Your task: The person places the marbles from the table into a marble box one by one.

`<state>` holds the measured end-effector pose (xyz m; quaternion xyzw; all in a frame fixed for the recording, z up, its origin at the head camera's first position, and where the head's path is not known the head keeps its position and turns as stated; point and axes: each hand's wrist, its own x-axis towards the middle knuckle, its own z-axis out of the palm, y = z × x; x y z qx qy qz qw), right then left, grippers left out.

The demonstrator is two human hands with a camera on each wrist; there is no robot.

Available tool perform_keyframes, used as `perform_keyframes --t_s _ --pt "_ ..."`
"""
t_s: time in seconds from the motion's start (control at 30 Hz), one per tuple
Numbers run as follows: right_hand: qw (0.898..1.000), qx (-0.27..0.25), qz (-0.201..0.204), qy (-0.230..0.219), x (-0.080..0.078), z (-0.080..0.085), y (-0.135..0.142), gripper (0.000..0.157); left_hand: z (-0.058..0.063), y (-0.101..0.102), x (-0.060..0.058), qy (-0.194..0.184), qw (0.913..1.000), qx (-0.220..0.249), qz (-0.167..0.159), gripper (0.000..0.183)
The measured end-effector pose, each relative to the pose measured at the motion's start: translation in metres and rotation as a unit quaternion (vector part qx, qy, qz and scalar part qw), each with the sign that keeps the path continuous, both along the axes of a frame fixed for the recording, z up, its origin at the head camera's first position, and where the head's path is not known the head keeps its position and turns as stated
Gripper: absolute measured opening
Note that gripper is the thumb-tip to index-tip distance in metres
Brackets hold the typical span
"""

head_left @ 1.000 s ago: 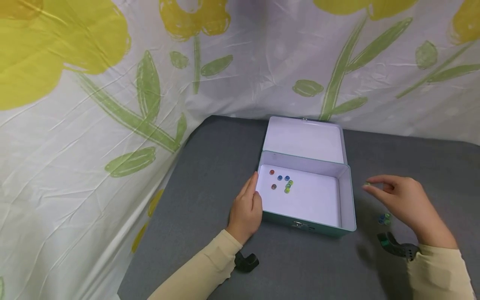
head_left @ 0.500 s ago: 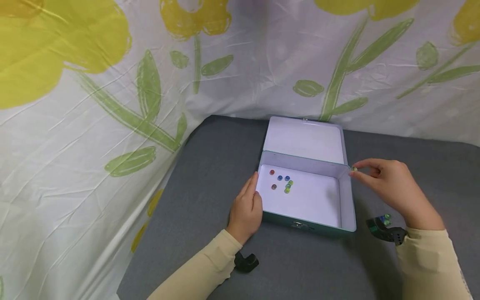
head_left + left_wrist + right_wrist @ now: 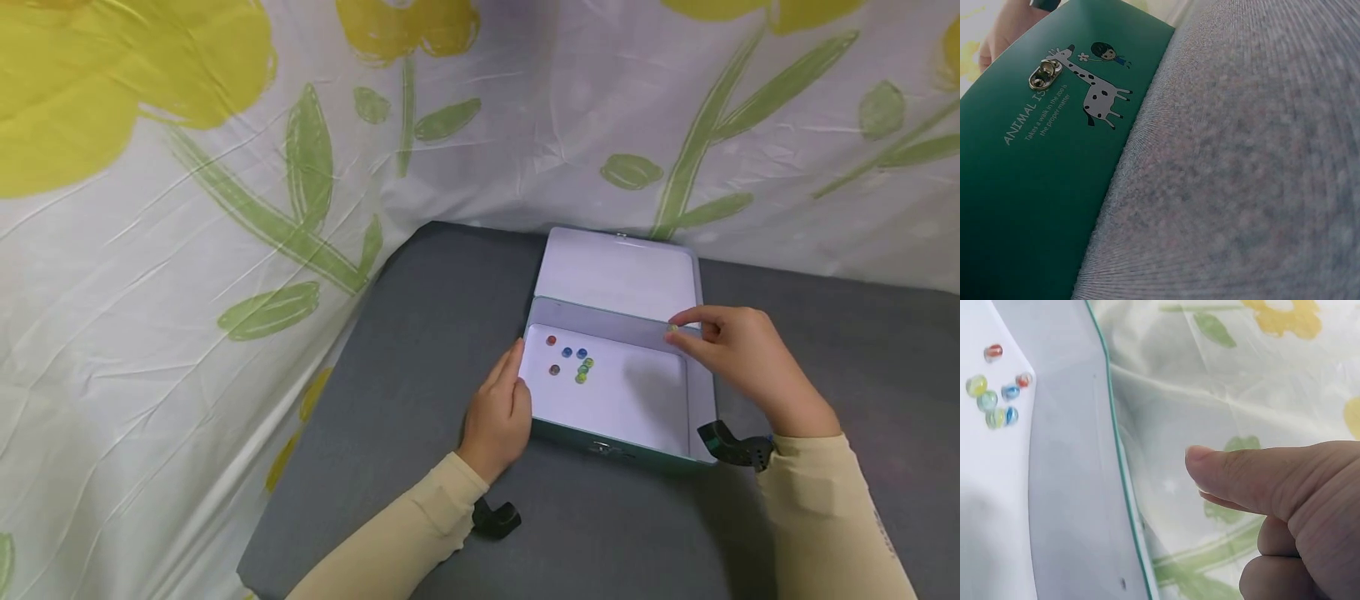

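Observation:
My right hand [image 3: 750, 354] pinches a small yellowish glass marble [image 3: 672, 329] between thumb and forefinger, above the back right corner of a green tin box [image 3: 652, 458]. In the right wrist view the thumb [image 3: 1241, 475] hides the marble. Several marbles, red, blue, brownish and yellow-green, lie on the box's white floor toward the left, among them a red marble [image 3: 551, 340] and a teal marble [image 3: 987, 400]. My left hand [image 3: 497, 425] rests with straight fingers against the box's left side. The front wall [image 3: 1022, 206] shows a giraffe print and a metal clasp [image 3: 1045, 75].
The box's lid [image 3: 618, 267] lies folded back behind it on the grey table [image 3: 420, 350]. A white flower-print cloth [image 3: 517, 125] hangs behind and at the left. A dark wrist-worn device [image 3: 731, 446] on the right wrist overlaps the box's front right corner.
My right hand has carried the pinched marble leftward from beside the box to over its back right corner. Marbles on the table at the right are now hidden behind the right wrist. My left hand stays put.

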<state>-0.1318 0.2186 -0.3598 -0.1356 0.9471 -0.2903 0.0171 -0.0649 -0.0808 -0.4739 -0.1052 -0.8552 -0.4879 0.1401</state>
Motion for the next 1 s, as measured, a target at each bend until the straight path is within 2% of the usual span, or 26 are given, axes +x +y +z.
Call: perform_keyframes --t_s 0.4,0.73,1.0 --pt "0.999 -0.007 0.043 -0.021 -0.015 -0.002 -0.043 0.028 0.001 0.001 0.001 -0.007 0.9999 0.011 0.001 0.054" --pt "0.997 -0.005 0.074 -0.022 -0.025 -0.014 -0.066 0.021 0.001 0.001 0.001 -0.01 0.9999 0.013 -0.001 0.054" --pt "0.995 -0.018 0.084 -0.045 -0.034 -0.025 -0.075 0.024 0.002 0.001 0.0 -0.009 0.9999 0.005 0.001 0.054"
